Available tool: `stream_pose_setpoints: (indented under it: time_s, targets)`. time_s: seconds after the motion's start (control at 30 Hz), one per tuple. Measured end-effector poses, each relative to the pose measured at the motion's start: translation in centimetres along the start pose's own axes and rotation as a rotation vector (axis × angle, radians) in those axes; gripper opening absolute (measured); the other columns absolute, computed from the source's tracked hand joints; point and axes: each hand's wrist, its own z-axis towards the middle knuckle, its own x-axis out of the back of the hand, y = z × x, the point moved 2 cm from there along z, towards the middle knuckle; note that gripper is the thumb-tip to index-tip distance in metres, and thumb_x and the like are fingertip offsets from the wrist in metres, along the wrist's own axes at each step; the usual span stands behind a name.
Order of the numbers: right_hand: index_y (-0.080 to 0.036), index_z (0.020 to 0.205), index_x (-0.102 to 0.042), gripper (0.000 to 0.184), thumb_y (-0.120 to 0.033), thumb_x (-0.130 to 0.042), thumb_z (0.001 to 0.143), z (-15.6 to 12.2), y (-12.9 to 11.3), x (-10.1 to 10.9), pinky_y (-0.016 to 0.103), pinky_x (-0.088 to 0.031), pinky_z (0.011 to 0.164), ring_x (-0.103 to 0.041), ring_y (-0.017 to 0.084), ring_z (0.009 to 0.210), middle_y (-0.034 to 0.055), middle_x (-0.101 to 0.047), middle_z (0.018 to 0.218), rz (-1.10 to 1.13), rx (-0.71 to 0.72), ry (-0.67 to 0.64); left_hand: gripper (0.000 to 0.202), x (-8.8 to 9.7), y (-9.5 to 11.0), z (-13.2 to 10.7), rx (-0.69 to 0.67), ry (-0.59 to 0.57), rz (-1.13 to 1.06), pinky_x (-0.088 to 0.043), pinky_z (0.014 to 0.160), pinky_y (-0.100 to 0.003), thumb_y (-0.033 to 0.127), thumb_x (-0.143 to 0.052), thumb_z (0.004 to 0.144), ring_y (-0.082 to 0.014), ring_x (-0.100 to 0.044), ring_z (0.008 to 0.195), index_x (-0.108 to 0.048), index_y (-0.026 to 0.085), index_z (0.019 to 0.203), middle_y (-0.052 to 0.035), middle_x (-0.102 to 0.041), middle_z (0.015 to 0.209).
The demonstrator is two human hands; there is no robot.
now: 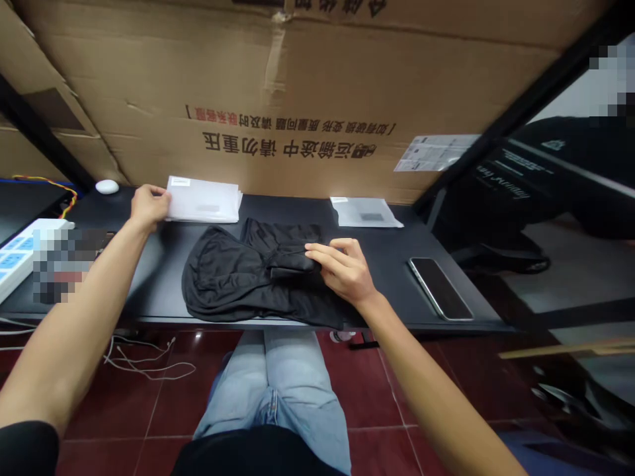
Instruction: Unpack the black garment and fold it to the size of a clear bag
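Nearest are the person's faded blue jeans (278, 390), on knees that sit below the desk edge over dark red floor tiles (367, 390); a thin white cable (143, 360) lies loose on the tiles at the left. The right hand (344, 268) rests on a black fabric garment (233, 271), its fingers lying nearly straight across a folded part, not clearly closed on the cloth; the garment lies bunched and flat in the middle of the black desk (397, 264), just in front of the packets. The left hand (151, 205) is at the left edge of a stack of clear plastic packets (203, 200), fingers touching it; whether they pinch the stack, I cannot tell. Beside the right hand, well clear of it, a smartphone (439, 289) lies screen up near the desk's right edge. At the far left sits a white power strip (24, 251), partly behind a pixelated patch; what lies under that patch cannot be made out. Farther back lie a single flat plastic packet (364, 211) at the right, and a white mouse (106, 186) with a red and yellow wire (49, 182) at the left; beyond the desk stands a large cardboard panel (297, 79) with upside-down printed Chinese text and a white label sheet (436, 153).
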Motion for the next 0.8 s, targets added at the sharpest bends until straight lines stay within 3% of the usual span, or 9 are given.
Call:
stream_pose_setpoints:
  time_s: [0.07, 0.13, 0.2, 0.27, 0.4, 0.53, 0.7, 0.8]
  targets:
    - [-0.03, 0.13, -0.077, 0.041, -0.008, -0.056, 0.102, -0.2, 0.1, -0.1, 0.048, -0.062, 0.099, -0.074, 0.026, 0.112, 0.0069, -0.081, 0.135, 0.042, 0.025, -0.003, 0.029, 0.1, -0.3, -0.4, -0.058, 0.065, 0.123, -0.05, 0.107, -0.044, 0.028, -0.079, 0.088, -0.0229, -0.063, 0.102, -0.059, 0.018, 0.105, 0.0, -0.064, 0.088]
    - [-0.027, 0.13, -0.075, 0.041, -0.007, -0.054, 0.102, -0.3, 0.3, -0.2, 0.045, -0.064, 0.101, -0.075, 0.025, 0.115, 0.0096, -0.078, 0.136, 0.092, 0.014, 0.038, 0.046, -0.2, -0.1, -1.3, -0.144, 0.097, 0.217, -0.044, 0.119, -0.054, 0.029, -0.08, 0.088, -0.031, -0.06, 0.125, -0.059, 0.015, 0.126, -0.0112, -0.07, 0.122]
    - [-0.027, 0.13, -0.074, 0.041, -0.007, -0.055, 0.099, -0.4, 0.7, -0.2, 0.043, -0.065, 0.104, -0.075, 0.025, 0.119, 0.0112, -0.074, 0.137, 0.105, -0.048, 0.075, 0.06, -0.8, 0.5, -2.7, -0.223, 0.112, 0.307, -0.041, 0.121, -0.064, 0.031, -0.08, 0.089, -0.0417, -0.05, 0.143, -0.056, 0.015, 0.142, -0.0219, -0.057, 0.153]
    - [-0.027, 0.13, -0.072, 0.043, -0.007, -0.058, 0.095, -0.4, 1.1, -0.1, 0.042, -0.065, 0.104, -0.075, 0.026, 0.12, 0.0118, -0.072, 0.137, 0.095, -0.1, 0.062, 0.062, -1.6, 1.6, -4.5, -0.298, 0.103, 0.369, -0.04, 0.12, -0.069, 0.034, -0.076, 0.092, -0.0483, -0.043, 0.15, -0.056, 0.019, 0.148, -0.0245, -0.048, 0.163]
    - [-0.026, 0.128, -0.071, 0.046, -0.004, -0.059, 0.089, -1.0, 1.7, 0.1, 0.043, -0.065, 0.103, -0.074, 0.027, 0.121, 0.0119, -0.071, 0.134, 0.123, -0.093, -0.025, 0.049, -3.9, 5.0, -9.2, -0.52, -0.015, 0.401, -0.045, 0.116, -0.065, 0.037, -0.07, 0.096, -0.0473, -0.05, 0.144, -0.063, 0.023, 0.143, -0.0214, -0.058, 0.153]
    - [-0.026, 0.125, -0.073, 0.043, -0.004, -0.057, 0.091, -2.3, 2.1, 0.4, 0.044, -0.066, 0.1, -0.075, 0.027, 0.118, 0.0109, -0.073, 0.128, 0.155, -0.087, -0.079, 0.042, -6.3, 9.2, -15.0, -0.718, -0.218, 0.284, -0.052, 0.11, -0.053, 0.039, -0.066, 0.102, -0.0346, -0.065, 0.123, -0.065, 0.024, 0.141, -0.0159, -0.065, 0.141]
    - [-0.026, 0.117, -0.075, 0.035, -0.007, -0.051, 0.101, -3.4, 1.8, 0.6, 0.049, -0.066, 0.098, -0.075, 0.028, 0.109, 0.0096, -0.078, 0.115, 0.176, -0.115, -0.036, 0.042, -9.5, 13.5, -22.4, -0.965, -0.495, 0.288, -0.054, 0.104, -0.048, 0.05, -0.073, 0.101, -0.0325, -0.066, 0.12, -0.07, 0.023, 0.133, -0.0126, -0.07, 0.131]
    - [-0.027, 0.115, -0.074, 0.032, -0.009, -0.051, 0.102, -3.5, 1.4, 0.9, 0.051, -0.066, 0.096, -0.074, 0.028, 0.106, 0.0087, -0.078, 0.11, 0.209, -0.124, 0.031, 0.038, -11.3, 14.5, -24.9, -1.046, -0.569, 0.367, -0.055, 0.097, -0.046, 0.045, -0.079, 0.098, -0.0319, -0.067, 0.117, -0.072, 0.022, 0.128, -0.0123, -0.071, 0.128]
